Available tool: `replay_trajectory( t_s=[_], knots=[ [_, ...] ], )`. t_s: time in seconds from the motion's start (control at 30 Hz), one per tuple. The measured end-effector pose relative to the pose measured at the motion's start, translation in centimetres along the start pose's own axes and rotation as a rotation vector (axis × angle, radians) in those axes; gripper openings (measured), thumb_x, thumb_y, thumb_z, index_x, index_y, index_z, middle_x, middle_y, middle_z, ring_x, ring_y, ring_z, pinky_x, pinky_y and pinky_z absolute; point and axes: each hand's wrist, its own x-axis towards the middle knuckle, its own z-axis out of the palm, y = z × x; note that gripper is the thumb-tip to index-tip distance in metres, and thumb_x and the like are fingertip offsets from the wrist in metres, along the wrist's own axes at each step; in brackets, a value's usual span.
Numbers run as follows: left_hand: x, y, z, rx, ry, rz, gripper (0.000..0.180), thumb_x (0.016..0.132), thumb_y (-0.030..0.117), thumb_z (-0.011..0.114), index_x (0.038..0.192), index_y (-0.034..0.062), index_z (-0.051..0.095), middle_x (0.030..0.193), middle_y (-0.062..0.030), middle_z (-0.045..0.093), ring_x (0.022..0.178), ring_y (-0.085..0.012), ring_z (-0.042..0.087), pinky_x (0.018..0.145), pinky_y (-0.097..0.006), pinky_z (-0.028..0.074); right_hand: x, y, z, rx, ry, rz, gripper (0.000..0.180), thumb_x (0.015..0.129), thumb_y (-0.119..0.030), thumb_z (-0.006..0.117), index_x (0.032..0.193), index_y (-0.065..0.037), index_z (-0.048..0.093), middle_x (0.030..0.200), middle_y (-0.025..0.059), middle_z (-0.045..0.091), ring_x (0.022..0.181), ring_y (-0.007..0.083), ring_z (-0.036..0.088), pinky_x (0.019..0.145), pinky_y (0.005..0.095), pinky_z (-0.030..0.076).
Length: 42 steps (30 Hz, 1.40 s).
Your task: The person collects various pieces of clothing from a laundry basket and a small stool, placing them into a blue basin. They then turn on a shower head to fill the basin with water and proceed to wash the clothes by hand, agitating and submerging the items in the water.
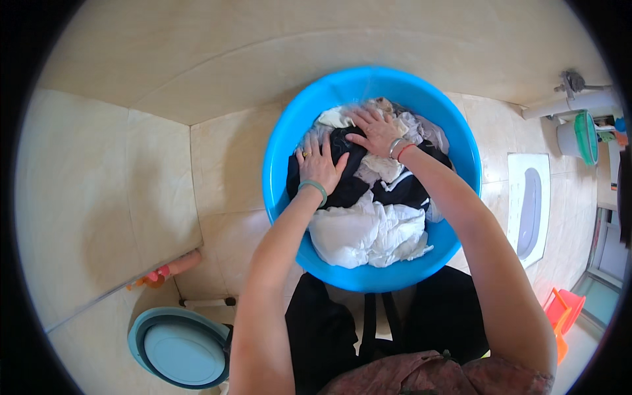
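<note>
A large round blue basin [278, 135] holds a heap of wet-looking black and white clothes. My left hand [320, 166], with a ring and a green bangle at the wrist, lies spread on a black garment [345, 191]. Farther back in the heap, my right hand [380, 131] presses with fingers apart on light-coloured clothes [382, 168]; a silver bangle and a red string circle its wrist. Neither hand grips anything that I can see. A bunched white garment [355, 230] sits at the basin's near side. Some water seems to blur the far rim.
Tiled walls [296, 46] stand behind and to the left. A folded grey-blue tub [184, 355] leans at the lower left. On the right are a squat toilet [530, 204], a white bucket [569, 139] under a pipe, and a red and orange plastic item [563, 316].
</note>
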Motion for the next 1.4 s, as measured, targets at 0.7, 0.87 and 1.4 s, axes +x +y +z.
replay_trajectory(
  t_s=[0.7, 0.87, 1.4],
  knots=[
    [-9.7, 6.0, -3.2, 0.286, -0.574, 0.374, 0.097, 0.075, 0.073, 0.061, 0.152, 0.0207, 0.033, 0.158, -0.0298, 0.0, 0.148, -0.042, -0.001, 0.104, -0.075, 0.008, -16.1, -2.5, 1.7, -0.115, 0.006, -0.289, 0.051, 0.091, -0.043, 0.058, 0.136, -0.021, 0.054, 0.159, 0.0019, 0.024, 0.151, 0.0255, 0.007, 0.115, 0.0617, 0.013],
    [-11.5, 4.7, -5.3, -0.038, -0.352, 0.415, 0.043, 0.074, 0.027, 0.078, 0.112, 0.0141, 0.063, 0.16, -0.0155, 0.014, 0.148, -0.0365, 0.013, 0.106, -0.071, 0.022, -19.1, -4.2, -1.2, 0.237, 0.045, -0.357, 0.062, 0.079, -0.025, 0.073, 0.135, -0.01, 0.051, 0.15, 0.0111, 0.04, 0.142, 0.029, 0.032, 0.112, 0.0483, 0.028],
    [-11.0, 5.7, -14.7, -1.243, -0.258, 0.242, 0.029, 0.073, -0.008, 0.072, 0.094, 0.0061, 0.058, 0.094, -0.0003, 0.063, 0.098, -0.0095, 0.06, 0.084, -0.027, 0.05, -21.6, -5.2, -3.8, 1.028, -0.183, -0.045, 0.077, 0.073, -0.031, 0.081, 0.137, -0.005, 0.048, 0.122, 0.0152, 0.063, 0.113, 0.0245, 0.061, 0.101, 0.036, 0.045]
  ],
)
